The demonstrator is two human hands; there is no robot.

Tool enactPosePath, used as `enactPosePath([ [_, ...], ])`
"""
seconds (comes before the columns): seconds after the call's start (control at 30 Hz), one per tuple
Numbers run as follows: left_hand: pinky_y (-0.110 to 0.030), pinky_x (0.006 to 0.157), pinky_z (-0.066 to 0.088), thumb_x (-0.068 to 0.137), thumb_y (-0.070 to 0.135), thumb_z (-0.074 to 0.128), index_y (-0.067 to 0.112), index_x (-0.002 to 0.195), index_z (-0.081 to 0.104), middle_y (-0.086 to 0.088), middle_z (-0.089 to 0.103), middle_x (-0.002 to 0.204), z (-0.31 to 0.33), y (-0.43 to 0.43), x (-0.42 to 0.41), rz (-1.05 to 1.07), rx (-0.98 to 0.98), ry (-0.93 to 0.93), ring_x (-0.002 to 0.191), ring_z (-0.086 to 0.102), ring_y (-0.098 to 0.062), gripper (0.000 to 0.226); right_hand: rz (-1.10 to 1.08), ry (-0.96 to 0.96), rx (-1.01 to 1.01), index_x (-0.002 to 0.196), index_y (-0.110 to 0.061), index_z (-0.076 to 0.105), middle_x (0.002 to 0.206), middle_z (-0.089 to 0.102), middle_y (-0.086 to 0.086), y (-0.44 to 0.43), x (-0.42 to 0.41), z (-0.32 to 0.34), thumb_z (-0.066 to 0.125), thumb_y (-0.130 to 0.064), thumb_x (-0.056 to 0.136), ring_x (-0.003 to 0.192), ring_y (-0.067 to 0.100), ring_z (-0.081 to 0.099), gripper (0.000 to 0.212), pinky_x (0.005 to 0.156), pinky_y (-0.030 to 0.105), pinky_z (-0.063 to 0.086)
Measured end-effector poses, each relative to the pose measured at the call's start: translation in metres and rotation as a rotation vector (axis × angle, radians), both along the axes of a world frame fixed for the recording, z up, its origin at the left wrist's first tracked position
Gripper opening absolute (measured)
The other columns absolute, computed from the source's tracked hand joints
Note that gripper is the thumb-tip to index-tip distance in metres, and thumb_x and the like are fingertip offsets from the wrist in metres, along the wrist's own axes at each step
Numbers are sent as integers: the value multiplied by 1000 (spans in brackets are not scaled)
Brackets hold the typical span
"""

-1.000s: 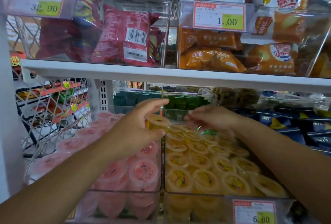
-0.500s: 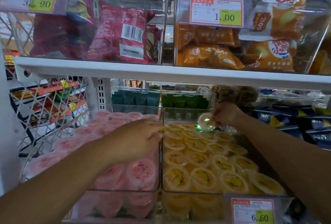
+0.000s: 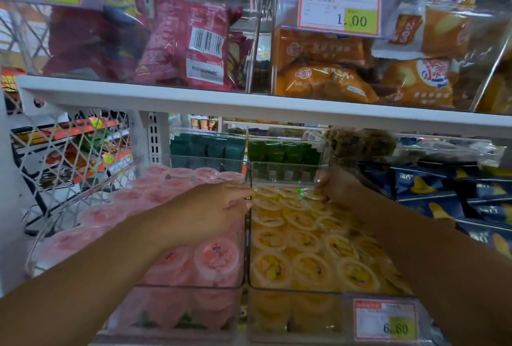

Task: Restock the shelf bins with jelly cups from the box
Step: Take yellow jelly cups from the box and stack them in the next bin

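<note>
Two clear bins stand side by side on the lower shelf. The left bin holds pink jelly cups. The right bin is packed with yellow jelly cups. My left hand lies over the pink cups, its fingers stretched to the divider between the bins and touching it. My right hand is low at the back of the yellow bin, fingers curled on a jelly cup in the rear row. The box is out of view.
A white shelf edge runs close above the bins, with red snack bags and orange ones on it. Green packets sit behind, blue bags to the right, a wire mesh to the left. A price tag is on the yellow bin.
My left hand held a yellow cup a second ago; now it holds none and lies at the divider. My right hand lowered its lifted cup into the back row.
</note>
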State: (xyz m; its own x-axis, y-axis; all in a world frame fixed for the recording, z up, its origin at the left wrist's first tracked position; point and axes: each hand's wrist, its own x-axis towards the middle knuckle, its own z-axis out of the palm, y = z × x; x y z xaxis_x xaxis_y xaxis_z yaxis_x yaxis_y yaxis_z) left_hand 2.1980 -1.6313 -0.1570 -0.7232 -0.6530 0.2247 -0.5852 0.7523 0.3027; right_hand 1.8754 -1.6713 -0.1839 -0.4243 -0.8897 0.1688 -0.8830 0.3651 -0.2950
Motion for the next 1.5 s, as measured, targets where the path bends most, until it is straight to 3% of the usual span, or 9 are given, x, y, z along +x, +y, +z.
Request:
enactPosePath([
  [0.37, -36, 107, 41, 98, 31, 50, 27, 132, 58, 7, 54, 138, 13, 39, 2, 19, -120, 154, 123, 52, -13, 35, 249, -237, -259, 113, -19, 67, 119, 65, -1, 100, 46, 47, 56, -22, 97, 109, 14, 60, 20, 93, 23, 46],
  [0.53, 1, 91, 31, 96, 40, 51, 45, 123, 58, 38, 51, 117, -24, 130, 33, -107, -155, 442, 108, 45, 22, 28, 427, -651, -534, 97, -26, 71, 81, 70, -5, 227, 109, 32, 60, -19, 93, 62, 9, 57, 14, 52, 16, 46],
  [0.73, -21, 95, 48, 96, 42, 50, 42, 126, 60, 26, 58, 126, -198, 190, 69, -18, 627, -95, 110, 56, 8, 31, 623, -1022, 394, 107, -14, 70, 88, 71, 7, 311, 132, -119, 55, -15, 90, 66, 17, 63, 23, 56, 25, 51],
  [0.87, -15, 93, 41, 99, 23, 53, 20, 135, 56, 3, 55, 138, -337, 213, 80, 102, 888, -333, 121, 54, -10, 37, 234, -1208, 756, 102, -15, 61, 96, 65, 7, 319, 145, -303, 43, -7, 100, 78, 15, 62, 20, 72, 26, 53],
  [0.97, -24, 94, 44, 99, 24, 51, 16, 131, 59, -3, 59, 133, -405, 225, 84, 201, 976, -340, 119, 55, -18, 34, -176, -1309, 756, 105, -4, 60, 85, 57, 9, 340, 150, -415, 40, -1, 100, 65, 15, 56, 20, 54, 20, 48],
  [1.1, -31, 87, 50, 98, 23, 55, 12, 140, 48, -9, 59, 128, -475, 236, 96, 321, 1139, -292, 110, 61, -23, 44, -328, -1172, 794, 118, 1, 58, 99, 61, 12, 363, 159, -480, 40, -2, 100, 72, 16, 56, 25, 55, 21, 49],
  [1.3, -33, 106, 39, 90, 17, 65, 19, 139, 47, -6, 48, 142, -536, 238, 111, 490, 1214, -249, 130, 47, -28, 52, 98, -784, 893, 145, -11, 37, 146, 41, 9, 333, 181, -523, 40, -10, 103, 134, 25, 40, 42, 101, 17, 29],
  [1.43, -37, 104, 45, 92, 16, 62, 24, 132, 51, -5, 51, 140, -556, 239, 115, 590, 1244, -126, 124, 51, -27, 42, 303, -448, 916, 151, -20, 26, 158, 21, 10, 307, 189, -573, 26, -53, 100, 145, 29, 20, 60, 117, 36, 13],
  [1.5, -23, 102, 35, 94, 20, 60, 20, 136, 49, -4, 47, 142, -559, 239, 115, 609, 1220, -149, 130, 45, -25, 43, 428, -252, 927, 152, -23, 21, 157, 20, 11, 295, 188, -588, 33, -45, 101, 144, 32, 18, 57, 115, 39, 10],
])
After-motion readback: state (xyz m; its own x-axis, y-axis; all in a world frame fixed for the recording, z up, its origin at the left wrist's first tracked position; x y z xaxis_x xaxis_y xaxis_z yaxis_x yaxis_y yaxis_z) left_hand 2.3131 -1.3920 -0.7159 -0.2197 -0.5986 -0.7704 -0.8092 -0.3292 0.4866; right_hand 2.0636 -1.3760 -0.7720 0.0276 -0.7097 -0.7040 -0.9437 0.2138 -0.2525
